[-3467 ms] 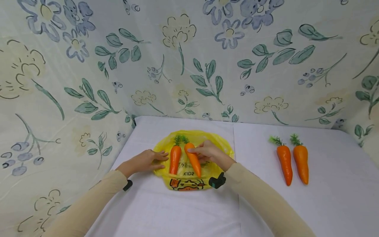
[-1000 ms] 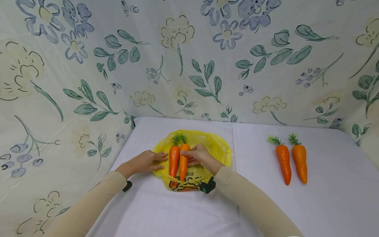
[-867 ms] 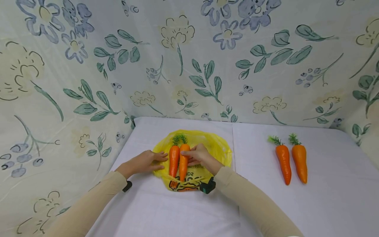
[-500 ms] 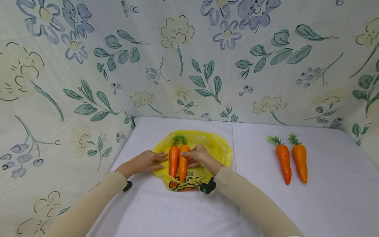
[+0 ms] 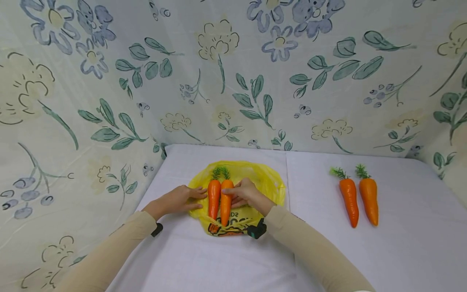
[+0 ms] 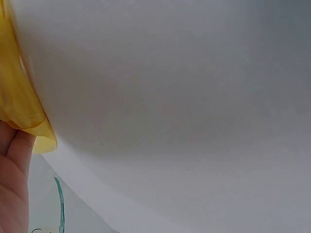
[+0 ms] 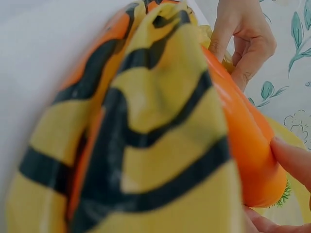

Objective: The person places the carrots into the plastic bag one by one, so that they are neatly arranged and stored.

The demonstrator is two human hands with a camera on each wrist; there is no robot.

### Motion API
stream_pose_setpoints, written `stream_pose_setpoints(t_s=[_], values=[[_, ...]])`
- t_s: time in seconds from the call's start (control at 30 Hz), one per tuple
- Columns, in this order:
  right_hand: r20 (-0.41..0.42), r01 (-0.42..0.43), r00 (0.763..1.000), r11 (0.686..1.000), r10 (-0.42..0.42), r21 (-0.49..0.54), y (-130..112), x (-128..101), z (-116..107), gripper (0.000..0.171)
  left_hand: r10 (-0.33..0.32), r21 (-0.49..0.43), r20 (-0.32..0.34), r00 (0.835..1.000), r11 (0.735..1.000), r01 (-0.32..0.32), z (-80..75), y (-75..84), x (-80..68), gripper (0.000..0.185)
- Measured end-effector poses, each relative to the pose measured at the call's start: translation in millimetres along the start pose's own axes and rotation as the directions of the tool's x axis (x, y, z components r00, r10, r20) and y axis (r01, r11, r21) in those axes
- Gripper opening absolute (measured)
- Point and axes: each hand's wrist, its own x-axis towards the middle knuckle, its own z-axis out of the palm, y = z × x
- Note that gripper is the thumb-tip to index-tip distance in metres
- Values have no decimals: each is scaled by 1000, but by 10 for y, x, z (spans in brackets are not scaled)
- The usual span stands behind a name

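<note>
Two glossy tapered carrots (image 5: pixel 220 202) on crinkly yellow bag (image 5: pixel 271 184); right hand (image 5: pixel 246 194) pinching one, left hand (image 5: pixel 178 199) flat.

Bright, even, soft light, hardly any shadows, no glare. Wide-angle bending at the head view's edges. Close, blurred yellow bag (image 7: pixel 146 145) in the right wrist view.

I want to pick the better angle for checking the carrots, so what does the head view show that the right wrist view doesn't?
Only the head view shows the two loose carrots lying side by side on the white table, apart from the yellow bag, plus the sleeves and the floral cloth behind. Only the right wrist view shows the bag's black print close up, draped over the carrot tips. Both show the carrots on the bag, the right hand holding one, and the left hand at the bag's edge.
</note>
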Motion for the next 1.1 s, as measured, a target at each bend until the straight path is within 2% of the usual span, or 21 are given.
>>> stream_pose_setpoints(t_s=[0.17,0.7,1.1], values=[[-3,1,1000,1000,-1,-21,3,-11,-21,38,-4,-1,-1,1000,1000,4,9,-7,-2,49],[8,16,1000,999,-16,31,-7,-58,-118,34,7,-7,-6,1000,1000,-8,12,-2,-4,48],[-2,49,999,997,-49,54,-3,-59,-86,34,9,-15,-6,1000,1000,-9,-4,29,-7,49]])
